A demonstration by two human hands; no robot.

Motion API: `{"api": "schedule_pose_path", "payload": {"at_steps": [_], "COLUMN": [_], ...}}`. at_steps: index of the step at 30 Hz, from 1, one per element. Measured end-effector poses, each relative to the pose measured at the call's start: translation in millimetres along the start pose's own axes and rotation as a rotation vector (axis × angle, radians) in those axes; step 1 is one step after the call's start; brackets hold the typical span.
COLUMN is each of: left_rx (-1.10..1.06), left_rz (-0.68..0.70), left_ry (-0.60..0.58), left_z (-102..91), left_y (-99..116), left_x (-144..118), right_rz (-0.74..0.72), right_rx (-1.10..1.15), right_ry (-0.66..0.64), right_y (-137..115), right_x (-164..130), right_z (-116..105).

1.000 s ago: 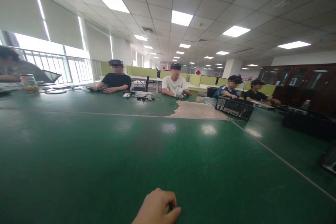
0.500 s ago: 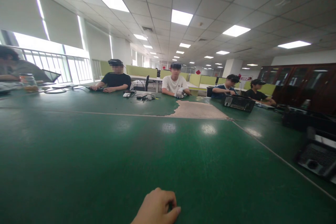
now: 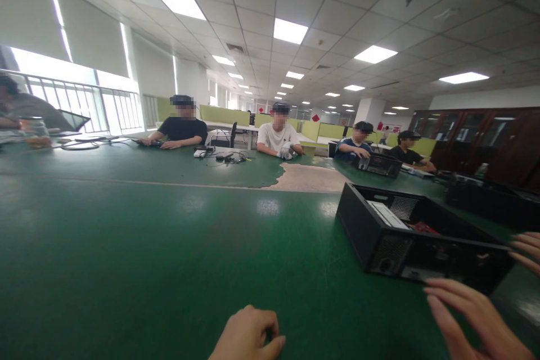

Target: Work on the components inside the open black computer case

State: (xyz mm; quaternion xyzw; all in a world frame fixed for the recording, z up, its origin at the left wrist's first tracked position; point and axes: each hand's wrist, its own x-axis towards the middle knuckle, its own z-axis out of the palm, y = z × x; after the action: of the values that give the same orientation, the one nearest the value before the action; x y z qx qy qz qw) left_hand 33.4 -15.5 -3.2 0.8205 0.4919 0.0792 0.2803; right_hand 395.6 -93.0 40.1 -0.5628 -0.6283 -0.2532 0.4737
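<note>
computer case (image 3: 439, 256) is lying well in from the worktop's (image 3: 147, 259) far edge, longer visible side running left-right. left hand (image 3: 250, 334), half-curled around nothing visible, is sitting to its left; outspread hand (image 3: 481, 319), owner unclear, is lying nearer, by its near side.

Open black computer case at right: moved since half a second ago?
Yes: leftward, judged against the bare tan patch; the case now sits much closer to it.

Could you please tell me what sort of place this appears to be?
It looks like an open-plan office, judging by the light-green desk partitions, the rows of ceiling light panels and the open-topped computer case at the large green table.
</note>
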Motion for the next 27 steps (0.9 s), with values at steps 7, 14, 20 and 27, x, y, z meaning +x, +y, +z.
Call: {"api": "schedule_pose_path", "payload": {"at_steps": [7, 14, 20, 27], "left_rx": [-0.001, -0.089, -0.264, -0.173], "left_rz": [0.005, -0.013, 0.056, 0.403], "left_ry": [-0.030, -0.019, 0.160, 0.279], "left_z": [0.6, 3.7, -27.2, -124.5], "left_y": [-1.3, -4.8, 7.3, 82.7], "left_x": [4.7, 5.6, 11.1, 50.2], "right_rz": [0.008, 0.164, 0.104, -0.042], "right_rx": [-0.383, -0.605, -0.556, -0.176], "right_ry": [-0.240, -0.233, -0.180, -0.489], "right_y": [117.5, 132.5, 44.2, -134.4], "right_x": [67.5, 66.9, 48.6, 12.5], "right_z": [57.4, 80.7, 73.7, 26.9]}}
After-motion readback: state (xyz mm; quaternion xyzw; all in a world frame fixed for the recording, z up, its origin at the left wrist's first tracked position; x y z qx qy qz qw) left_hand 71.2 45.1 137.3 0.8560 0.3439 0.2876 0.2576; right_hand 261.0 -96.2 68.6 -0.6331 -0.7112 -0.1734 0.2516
